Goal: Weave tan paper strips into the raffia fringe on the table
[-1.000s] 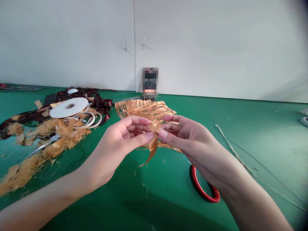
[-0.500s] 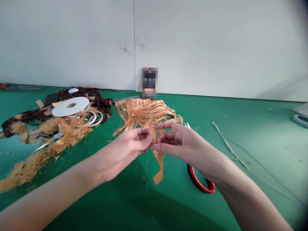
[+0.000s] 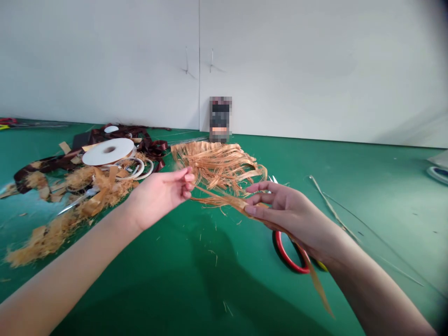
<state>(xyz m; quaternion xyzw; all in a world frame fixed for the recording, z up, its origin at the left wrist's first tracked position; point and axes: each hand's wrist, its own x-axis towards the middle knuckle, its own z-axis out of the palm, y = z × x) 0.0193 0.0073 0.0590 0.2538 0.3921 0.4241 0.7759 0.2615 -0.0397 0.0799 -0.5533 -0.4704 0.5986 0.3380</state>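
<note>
My left hand [image 3: 159,193] pinches the frayed end of an orange ribbon strip [image 3: 219,199] above the green table. My right hand [image 3: 287,212] grips the same strip at its other part, thumb and fingers closed on it. The strip runs taut between both hands, its fibres pulled apart, and its tail trails down past my right wrist. Just behind the hands lies a pile of shredded orange ribbon [image 3: 219,163].
Red-handled scissors [image 3: 290,252] lie on the green table [image 3: 196,289] under my right wrist. At the left are a white ribbon spool [image 3: 108,151], dark brown ribbon [image 3: 147,147], white rings and orange scraps [image 3: 56,224]. Thin sticks [image 3: 329,205] lie at the right. A white wall stands behind.
The hands were together on the ribbon piece; they have drawn apart, left hand going left, stretching and fraying the strip between them. The tail swung under my right wrist.
</note>
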